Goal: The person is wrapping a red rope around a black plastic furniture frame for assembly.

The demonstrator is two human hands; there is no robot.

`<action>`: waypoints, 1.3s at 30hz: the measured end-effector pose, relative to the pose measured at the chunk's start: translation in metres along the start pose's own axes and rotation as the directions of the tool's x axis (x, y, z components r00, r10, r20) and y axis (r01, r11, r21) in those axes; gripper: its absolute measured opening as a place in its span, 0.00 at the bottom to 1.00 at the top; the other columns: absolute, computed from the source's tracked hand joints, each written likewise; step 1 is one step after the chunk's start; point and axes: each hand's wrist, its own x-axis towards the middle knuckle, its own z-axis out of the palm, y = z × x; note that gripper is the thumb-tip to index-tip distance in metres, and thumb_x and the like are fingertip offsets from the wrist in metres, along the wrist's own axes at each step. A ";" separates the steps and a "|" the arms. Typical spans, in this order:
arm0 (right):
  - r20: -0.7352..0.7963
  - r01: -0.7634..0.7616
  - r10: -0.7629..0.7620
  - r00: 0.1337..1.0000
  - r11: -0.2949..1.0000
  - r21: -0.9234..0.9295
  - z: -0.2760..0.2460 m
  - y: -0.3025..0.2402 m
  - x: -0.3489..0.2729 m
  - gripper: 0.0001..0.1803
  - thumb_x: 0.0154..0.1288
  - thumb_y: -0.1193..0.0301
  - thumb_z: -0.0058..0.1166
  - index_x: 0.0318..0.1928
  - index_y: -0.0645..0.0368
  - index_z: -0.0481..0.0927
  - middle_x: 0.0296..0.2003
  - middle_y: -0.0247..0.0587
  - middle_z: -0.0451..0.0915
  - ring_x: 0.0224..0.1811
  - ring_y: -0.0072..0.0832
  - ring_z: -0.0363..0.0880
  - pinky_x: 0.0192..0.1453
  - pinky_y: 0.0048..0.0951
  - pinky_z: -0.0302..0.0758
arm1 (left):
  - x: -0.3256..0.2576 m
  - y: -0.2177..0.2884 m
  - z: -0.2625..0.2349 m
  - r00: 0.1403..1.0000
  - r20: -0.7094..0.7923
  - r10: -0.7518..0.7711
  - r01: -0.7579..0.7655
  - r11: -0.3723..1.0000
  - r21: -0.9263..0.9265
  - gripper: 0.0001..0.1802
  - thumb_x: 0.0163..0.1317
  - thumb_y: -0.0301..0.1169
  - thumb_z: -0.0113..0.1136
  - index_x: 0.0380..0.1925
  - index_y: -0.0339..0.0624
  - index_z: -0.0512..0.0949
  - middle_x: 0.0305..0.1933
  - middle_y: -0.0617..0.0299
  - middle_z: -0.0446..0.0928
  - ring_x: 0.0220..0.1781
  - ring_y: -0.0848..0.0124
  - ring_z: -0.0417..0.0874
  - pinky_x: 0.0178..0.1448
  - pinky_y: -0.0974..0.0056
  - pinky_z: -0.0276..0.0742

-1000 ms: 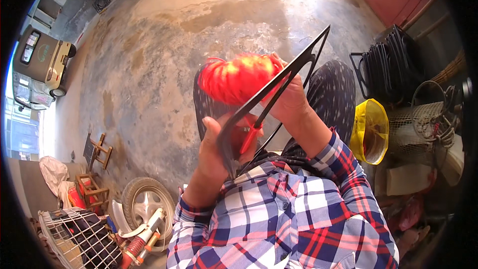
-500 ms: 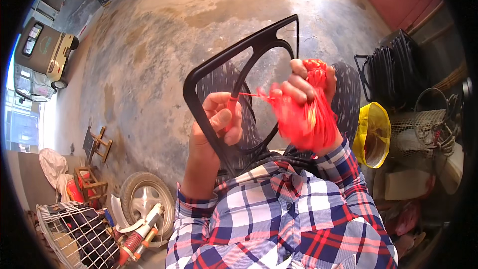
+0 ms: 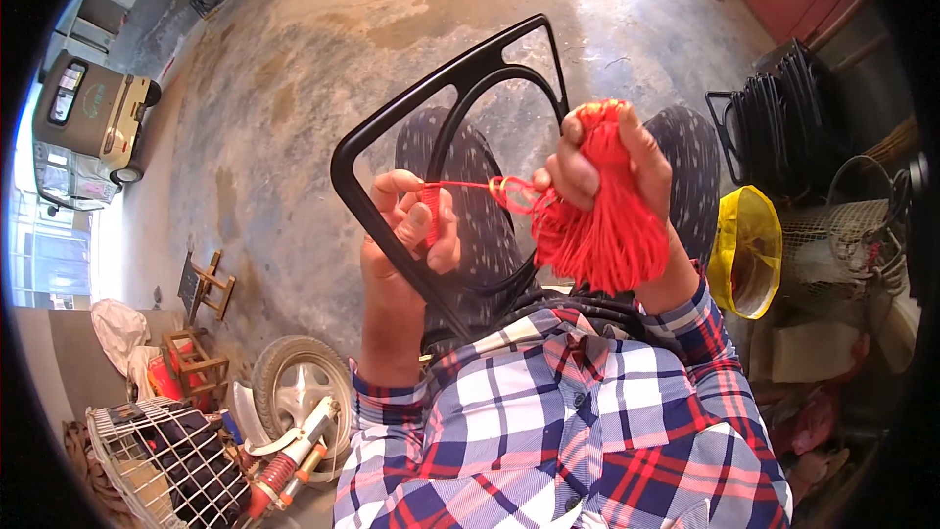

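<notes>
A black frame (image 3: 441, 83) with an inner ring stands tilted over my lap. Pinched around the ring's left side, my left hand (image 3: 416, 224) covers part of a tight red cord wrapping (image 3: 431, 204). A single red strand runs taut from the wrapping toward the right. It reaches a loose loop beside a thick hank of red cord (image 3: 617, 230). My right hand (image 3: 576, 174) is closed around the top of that hank, whose loops hang down below the fingers.
Folded black frames (image 3: 783, 127) are stacked at the right, above a yellow bag (image 3: 749, 250) and a wire basket (image 3: 832, 245). Lower left are a wheel (image 3: 294, 353), a wire crate (image 3: 171, 465) and small wooden stools (image 3: 196, 367). A three-wheeled vehicle (image 3: 93, 127) stands far left.
The frame and my left hand have shifted a little left. My right hand has turned slightly; the hank, blurred by motion before, now hangs steadier with its loops distinct.
</notes>
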 end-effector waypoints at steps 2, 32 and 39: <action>-0.069 0.029 -0.021 0.997 0.992 0.125 -0.003 -0.005 0.000 0.30 0.79 0.48 0.35 0.49 0.64 0.77 0.23 0.36 0.73 0.23 0.25 0.65 0.54 0.38 0.74 | 0.000 0.001 -0.005 1.000 -0.019 -0.006 0.005 1.000 -0.020 0.18 0.73 0.33 0.57 0.60 0.48 0.71 0.40 0.52 0.75 0.19 0.75 0.71 0.20 0.70 0.64; -0.353 0.092 -0.087 0.931 0.996 -0.003 -0.002 0.011 -0.013 0.21 0.71 0.67 0.53 0.60 0.65 0.71 0.50 0.49 0.81 0.53 0.38 0.83 0.58 0.43 0.81 | -0.004 -0.001 -0.006 0.995 -0.084 -0.059 0.047 0.989 -0.138 0.18 0.74 0.37 0.53 0.59 0.42 0.76 0.36 0.52 0.76 0.19 0.75 0.68 0.21 0.71 0.61; -0.112 -0.246 0.219 0.969 0.886 -0.393 0.061 0.008 -0.003 0.32 0.63 0.77 0.62 0.66 0.67 0.66 0.50 0.48 0.82 0.51 0.32 0.83 0.55 0.33 0.79 | 0.001 0.000 0.022 0.994 -0.056 -0.098 0.087 0.982 -0.168 0.29 0.75 0.48 0.51 0.59 0.30 0.73 0.38 0.53 0.81 0.22 0.75 0.72 0.25 0.69 0.65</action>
